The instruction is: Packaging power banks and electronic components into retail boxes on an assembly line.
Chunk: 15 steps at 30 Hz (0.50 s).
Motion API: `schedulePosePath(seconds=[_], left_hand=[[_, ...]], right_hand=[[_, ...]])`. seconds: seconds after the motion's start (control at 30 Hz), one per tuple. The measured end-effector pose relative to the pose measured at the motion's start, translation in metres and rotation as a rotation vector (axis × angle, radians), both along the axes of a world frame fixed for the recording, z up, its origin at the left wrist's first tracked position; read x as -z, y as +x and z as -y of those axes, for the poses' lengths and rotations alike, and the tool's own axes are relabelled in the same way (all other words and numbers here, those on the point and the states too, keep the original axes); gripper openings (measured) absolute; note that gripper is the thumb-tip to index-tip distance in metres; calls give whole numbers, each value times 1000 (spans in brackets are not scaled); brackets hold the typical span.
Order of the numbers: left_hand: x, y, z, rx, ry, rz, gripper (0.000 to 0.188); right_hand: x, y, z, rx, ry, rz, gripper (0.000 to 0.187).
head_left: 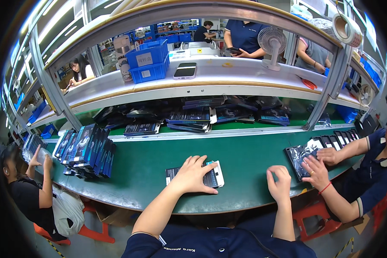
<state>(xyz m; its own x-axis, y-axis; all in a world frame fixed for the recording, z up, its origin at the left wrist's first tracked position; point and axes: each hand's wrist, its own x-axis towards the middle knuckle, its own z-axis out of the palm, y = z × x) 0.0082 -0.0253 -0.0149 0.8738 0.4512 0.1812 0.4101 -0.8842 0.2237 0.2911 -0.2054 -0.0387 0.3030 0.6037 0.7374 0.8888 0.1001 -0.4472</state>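
A flat dark printed box (pixel 172 173) lies on the green table in front of me, its white end flap (pixel 219 173) standing out at the right end. Across the top of this box rests my left hand (pixel 192 175), fingers spread and thumb stretched toward the near side. My right hand (pixel 280 182) is apart from the box, farther right near the table's front edge. Its fingers are curled in, and nothing shows in them.
Stacked blue boxes (pixel 87 148) stand at left, beside a seated person (pixel 34 180). At right, a co-worker's hands (pixel 316 170) touch a dark tray with a shiny bag (pixel 303 152). Piled boxes (pixel 189 118) lie beneath the shelf (pixel 228 77).
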Motion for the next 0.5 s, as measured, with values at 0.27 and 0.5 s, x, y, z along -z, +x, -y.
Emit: schedulePosePath(seconds=[0.27,0.5], left_hand=[[-10,-8,5,-35,-46,-73,99],[-9,-6,6,0,-46,-70,98]], right_hand=[[27,49,33,615,-185,234,26],[52,58,84,544,-132,82,17]])
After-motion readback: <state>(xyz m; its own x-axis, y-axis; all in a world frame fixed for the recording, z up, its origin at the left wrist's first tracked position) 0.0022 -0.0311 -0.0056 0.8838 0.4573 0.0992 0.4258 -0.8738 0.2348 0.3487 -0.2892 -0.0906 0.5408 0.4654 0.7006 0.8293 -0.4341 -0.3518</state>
